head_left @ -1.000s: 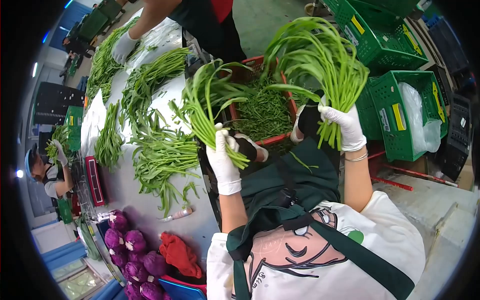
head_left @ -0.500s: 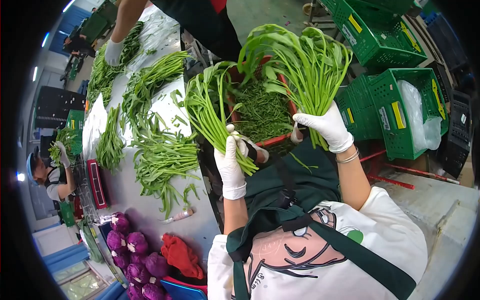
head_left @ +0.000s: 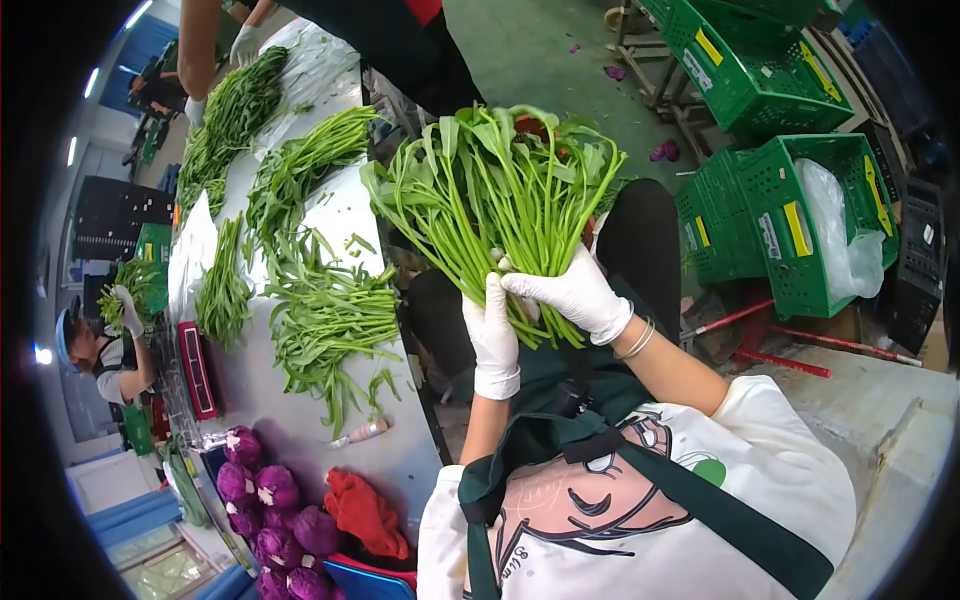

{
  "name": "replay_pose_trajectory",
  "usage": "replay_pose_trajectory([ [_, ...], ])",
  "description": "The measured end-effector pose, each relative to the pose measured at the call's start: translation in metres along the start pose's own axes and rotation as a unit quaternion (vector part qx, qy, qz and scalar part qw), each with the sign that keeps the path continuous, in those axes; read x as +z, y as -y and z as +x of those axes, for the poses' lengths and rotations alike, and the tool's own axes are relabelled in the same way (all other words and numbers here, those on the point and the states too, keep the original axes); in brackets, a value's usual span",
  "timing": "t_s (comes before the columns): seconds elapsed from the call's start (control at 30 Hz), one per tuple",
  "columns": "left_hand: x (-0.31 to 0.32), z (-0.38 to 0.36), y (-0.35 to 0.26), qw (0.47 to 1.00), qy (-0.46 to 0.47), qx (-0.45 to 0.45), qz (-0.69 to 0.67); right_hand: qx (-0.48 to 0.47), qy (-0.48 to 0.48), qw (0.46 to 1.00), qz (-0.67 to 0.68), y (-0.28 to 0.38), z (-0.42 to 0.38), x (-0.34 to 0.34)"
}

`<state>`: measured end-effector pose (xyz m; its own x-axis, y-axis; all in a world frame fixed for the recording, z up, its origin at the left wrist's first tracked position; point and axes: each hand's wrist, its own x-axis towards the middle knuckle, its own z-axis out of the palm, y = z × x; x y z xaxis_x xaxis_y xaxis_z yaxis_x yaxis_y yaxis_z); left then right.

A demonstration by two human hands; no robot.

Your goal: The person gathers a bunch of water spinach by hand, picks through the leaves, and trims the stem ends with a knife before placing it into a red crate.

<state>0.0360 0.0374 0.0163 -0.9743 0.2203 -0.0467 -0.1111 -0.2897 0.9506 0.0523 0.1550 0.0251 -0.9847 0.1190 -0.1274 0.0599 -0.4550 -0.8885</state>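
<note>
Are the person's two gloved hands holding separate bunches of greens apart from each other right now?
No: the left hand and right hand grip one joined bunch of greens together at its stems.

A long steel table (head_left: 300, 420) carries loose heaps of green stems (head_left: 325, 320), purple cabbages (head_left: 262, 490), a red cloth (head_left: 362, 512) and a red scale (head_left: 195, 368).

Table (head_left: 300, 420): smooth brushed metal, dull sheen. Crates (head_left: 790, 215), upper right: green plastic mesh. Gloves (head_left: 575, 295): white, matt. Stems (head_left: 490, 200): glossy.
</note>
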Motion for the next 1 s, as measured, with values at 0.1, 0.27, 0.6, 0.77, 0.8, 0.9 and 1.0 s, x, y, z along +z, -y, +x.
replay_pose_trajectory([
  [0.1,-0.002,0.000,0.003,1.000,0.001,-0.005,0.021,-0.008,-0.020,1.000,-0.014,-0.005,0.001,-0.001],
  [0.27,0.006,0.000,0.004,0.996,-0.069,-0.042,-0.047,-0.090,-0.054,0.994,-0.043,-0.010,-0.007,0.010],
  [0.6,-0.009,0.007,-0.013,0.990,-0.007,-0.055,-0.129,-0.082,-0.048,0.995,-0.014,0.007,0.006,-0.019],
  [0.77,-0.008,0.002,-0.012,0.988,0.061,-0.061,-0.130,-0.170,-0.044,0.984,-0.029,0.006,0.023,-0.008],
  [0.8,-0.007,0.001,-0.013,0.986,0.071,-0.070,-0.136,-0.148,-0.043,0.988,-0.020,0.005,0.023,-0.006],
  [0.9,-0.008,-0.002,-0.004,0.986,0.076,-0.082,-0.124,-0.129,-0.069,0.988,-0.053,0.003,0.018,0.003],
  [1.0,-0.007,-0.002,-0.001,0.991,0.064,-0.071,-0.099,-0.149,-0.098,0.982,-0.059,0.000,0.012,0.008],
])
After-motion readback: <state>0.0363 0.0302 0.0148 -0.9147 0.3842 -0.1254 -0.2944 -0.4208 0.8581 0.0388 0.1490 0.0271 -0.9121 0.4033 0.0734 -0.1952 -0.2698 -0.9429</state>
